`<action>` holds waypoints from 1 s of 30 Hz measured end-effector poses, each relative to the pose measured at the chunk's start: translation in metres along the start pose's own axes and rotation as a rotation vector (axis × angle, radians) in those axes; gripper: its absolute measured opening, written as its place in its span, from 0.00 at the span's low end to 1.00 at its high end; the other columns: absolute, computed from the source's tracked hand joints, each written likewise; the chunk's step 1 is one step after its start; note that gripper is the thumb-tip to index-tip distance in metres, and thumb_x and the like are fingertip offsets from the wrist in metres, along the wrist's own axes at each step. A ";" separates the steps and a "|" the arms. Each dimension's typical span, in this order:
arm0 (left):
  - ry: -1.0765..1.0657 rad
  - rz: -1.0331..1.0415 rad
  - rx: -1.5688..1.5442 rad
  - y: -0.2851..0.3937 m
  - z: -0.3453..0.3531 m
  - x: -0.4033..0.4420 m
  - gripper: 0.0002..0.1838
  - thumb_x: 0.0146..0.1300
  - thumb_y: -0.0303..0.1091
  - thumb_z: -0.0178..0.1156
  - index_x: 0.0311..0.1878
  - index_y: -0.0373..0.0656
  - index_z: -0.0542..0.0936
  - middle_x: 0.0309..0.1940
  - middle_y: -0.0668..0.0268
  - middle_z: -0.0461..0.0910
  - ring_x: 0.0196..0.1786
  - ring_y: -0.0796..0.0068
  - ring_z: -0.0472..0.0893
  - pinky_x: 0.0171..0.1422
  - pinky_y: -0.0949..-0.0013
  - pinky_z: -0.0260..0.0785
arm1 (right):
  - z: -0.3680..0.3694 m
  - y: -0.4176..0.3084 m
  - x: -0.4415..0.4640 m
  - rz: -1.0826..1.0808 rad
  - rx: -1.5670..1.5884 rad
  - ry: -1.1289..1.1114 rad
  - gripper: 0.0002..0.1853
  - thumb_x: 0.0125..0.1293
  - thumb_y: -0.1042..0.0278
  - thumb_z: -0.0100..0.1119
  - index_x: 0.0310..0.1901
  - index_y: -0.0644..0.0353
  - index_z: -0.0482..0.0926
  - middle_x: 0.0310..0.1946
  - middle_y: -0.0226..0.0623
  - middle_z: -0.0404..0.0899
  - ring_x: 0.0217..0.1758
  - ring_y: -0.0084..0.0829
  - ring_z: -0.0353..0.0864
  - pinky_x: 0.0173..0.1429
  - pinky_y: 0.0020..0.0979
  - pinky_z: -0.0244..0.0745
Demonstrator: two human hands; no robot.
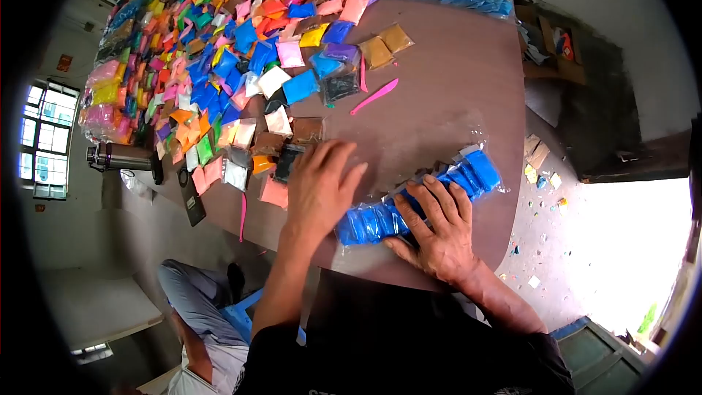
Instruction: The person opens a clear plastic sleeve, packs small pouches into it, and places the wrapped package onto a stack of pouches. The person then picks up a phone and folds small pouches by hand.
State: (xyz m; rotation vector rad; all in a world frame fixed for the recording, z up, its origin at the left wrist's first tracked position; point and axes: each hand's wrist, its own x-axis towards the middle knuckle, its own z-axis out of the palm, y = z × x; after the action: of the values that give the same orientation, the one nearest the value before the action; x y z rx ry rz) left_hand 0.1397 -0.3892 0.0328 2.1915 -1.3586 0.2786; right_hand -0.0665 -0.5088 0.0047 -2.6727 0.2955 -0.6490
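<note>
We see the row of blue packets [371, 224] on the table [453, 66] beneath the right hand [439, 228], its fingers lying slightly parted across the top and its thumb at the near edge; whether they squeeze, we cannot tell. Left of that grip, we find the left hand [322, 179] open, thumb apart, just beside a black packet [287, 163], with the colourful heap [219, 58] spreading beyond.

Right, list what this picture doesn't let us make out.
All in the head view:
Middle of the blue packet row: behind the right hand.
Anything beneath the left hand: blocked by the hand itself.
Shirt lettering: cut by the bottom edge.
</note>
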 end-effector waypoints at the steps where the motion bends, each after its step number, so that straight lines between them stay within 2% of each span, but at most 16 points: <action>1: -0.035 -0.008 0.062 -0.008 0.004 -0.001 0.15 0.64 0.35 0.73 0.52 0.42 0.86 0.39 0.58 0.88 0.44 0.52 0.87 0.49 0.52 0.79 | 0.001 -0.001 -0.001 -0.004 0.006 0.002 0.32 0.59 0.44 0.76 0.60 0.55 0.84 0.66 0.40 0.79 0.75 0.45 0.73 0.79 0.54 0.60; 3: -0.063 -0.017 0.116 -0.019 0.007 -0.001 0.17 0.63 0.36 0.74 0.53 0.42 0.85 0.37 0.58 0.88 0.43 0.52 0.87 0.49 0.52 0.79 | 0.000 0.000 -0.001 -0.015 -0.004 0.005 0.33 0.58 0.44 0.76 0.60 0.56 0.84 0.66 0.40 0.79 0.75 0.46 0.73 0.78 0.54 0.60; 5: -0.306 -0.261 -0.083 -0.025 0.006 -0.003 0.18 0.61 0.36 0.75 0.52 0.41 0.85 0.35 0.58 0.88 0.39 0.53 0.88 0.46 0.54 0.79 | 0.000 -0.002 0.000 -0.034 -0.015 0.011 0.33 0.57 0.45 0.76 0.60 0.56 0.84 0.66 0.40 0.78 0.75 0.46 0.72 0.77 0.55 0.61; 6: -0.290 -0.316 -0.242 -0.027 0.005 -0.004 0.13 0.61 0.32 0.74 0.47 0.39 0.86 0.31 0.58 0.87 0.34 0.56 0.87 0.41 0.58 0.78 | 0.001 -0.001 -0.001 -0.044 -0.029 0.013 0.33 0.57 0.45 0.77 0.60 0.56 0.83 0.66 0.41 0.78 0.75 0.47 0.72 0.78 0.56 0.60; 7: -0.283 -0.314 -0.249 -0.028 0.001 -0.006 0.13 0.61 0.32 0.74 0.47 0.39 0.86 0.31 0.58 0.87 0.34 0.56 0.87 0.41 0.58 0.78 | 0.000 -0.002 0.000 -0.048 -0.038 0.013 0.33 0.57 0.45 0.77 0.60 0.56 0.83 0.66 0.41 0.78 0.75 0.47 0.72 0.78 0.56 0.60; 9: -0.283 -0.383 -0.574 -0.025 -0.012 -0.007 0.08 0.61 0.29 0.74 0.41 0.38 0.87 0.30 0.58 0.86 0.32 0.58 0.86 0.38 0.63 0.76 | -0.001 -0.005 0.000 -0.042 -0.037 0.014 0.34 0.57 0.44 0.77 0.60 0.56 0.83 0.66 0.41 0.78 0.76 0.47 0.72 0.78 0.56 0.60; 11: -0.255 -0.360 -0.607 -0.014 -0.023 -0.014 0.05 0.62 0.27 0.73 0.39 0.38 0.87 0.31 0.60 0.85 0.32 0.61 0.85 0.39 0.65 0.76 | 0.001 -0.007 0.000 -0.047 -0.058 0.025 0.34 0.57 0.43 0.77 0.60 0.57 0.84 0.66 0.41 0.78 0.76 0.48 0.72 0.78 0.56 0.60; 13: -0.164 -0.164 -0.506 -0.001 -0.030 -0.027 0.04 0.63 0.23 0.73 0.40 0.38 0.88 0.33 0.63 0.85 0.32 0.74 0.82 0.37 0.70 0.73 | 0.000 -0.008 -0.001 -0.033 -0.066 0.016 0.35 0.56 0.39 0.78 0.59 0.55 0.86 0.66 0.43 0.78 0.75 0.48 0.73 0.82 0.55 0.57; 14: -0.122 -0.105 -0.455 0.002 -0.028 -0.036 0.05 0.62 0.23 0.73 0.41 0.40 0.88 0.35 0.64 0.84 0.37 0.70 0.84 0.40 0.67 0.76 | 0.001 -0.008 -0.002 -0.032 -0.078 0.014 0.35 0.56 0.39 0.78 0.59 0.55 0.86 0.66 0.43 0.78 0.75 0.48 0.73 0.82 0.55 0.57; 15: -0.118 -0.101 -0.467 0.006 -0.029 -0.042 0.05 0.62 0.23 0.73 0.41 0.40 0.88 0.35 0.64 0.84 0.37 0.70 0.84 0.40 0.67 0.76 | 0.001 -0.008 -0.002 -0.039 -0.078 0.016 0.35 0.55 0.40 0.79 0.59 0.55 0.86 0.67 0.45 0.77 0.75 0.50 0.72 0.81 0.56 0.58; 17: -0.047 0.129 -0.275 0.014 -0.031 -0.051 0.09 0.59 0.23 0.73 0.42 0.42 0.88 0.37 0.64 0.83 0.40 0.64 0.84 0.42 0.62 0.78 | 0.001 -0.007 -0.003 -0.043 -0.090 0.018 0.35 0.55 0.41 0.80 0.59 0.55 0.86 0.67 0.47 0.76 0.75 0.51 0.72 0.80 0.57 0.59; 18: -0.057 0.166 -0.199 0.017 -0.030 -0.058 0.12 0.56 0.23 0.73 0.43 0.44 0.88 0.37 0.66 0.81 0.42 0.61 0.84 0.44 0.60 0.79 | 0.002 -0.006 -0.003 -0.050 -0.082 0.039 0.35 0.53 0.43 0.80 0.59 0.55 0.85 0.66 0.47 0.74 0.75 0.53 0.71 0.79 0.58 0.61; 22: -0.035 0.230 -0.100 0.023 -0.018 -0.078 0.12 0.56 0.25 0.71 0.45 0.45 0.88 0.39 0.68 0.80 0.41 0.64 0.83 0.44 0.62 0.80 | 0.008 -0.006 -0.008 -0.042 -0.071 0.078 0.36 0.49 0.48 0.83 0.60 0.54 0.85 0.64 0.48 0.71 0.74 0.56 0.69 0.76 0.60 0.65; 25: -0.018 0.237 -0.097 0.024 -0.017 -0.084 0.13 0.56 0.26 0.71 0.45 0.46 0.88 0.41 0.68 0.80 0.41 0.64 0.83 0.44 0.62 0.80 | 0.009 -0.008 -0.010 -0.014 -0.091 0.063 0.37 0.50 0.45 0.85 0.61 0.52 0.86 0.62 0.48 0.72 0.73 0.60 0.67 0.74 0.60 0.67; 30: -0.048 0.256 -0.084 0.021 -0.013 -0.090 0.16 0.54 0.29 0.73 0.49 0.47 0.87 0.43 0.68 0.79 0.44 0.63 0.83 0.47 0.61 0.80 | 0.000 -0.010 -0.009 -0.023 -0.114 0.047 0.38 0.48 0.45 0.84 0.60 0.53 0.87 0.60 0.47 0.74 0.72 0.56 0.69 0.74 0.60 0.67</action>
State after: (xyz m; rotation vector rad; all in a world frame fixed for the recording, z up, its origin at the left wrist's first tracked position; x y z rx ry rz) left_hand 0.0801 -0.3210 0.0108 1.9676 -1.6497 0.2595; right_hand -0.0736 -0.4973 0.0053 -2.7754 0.3241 -0.7237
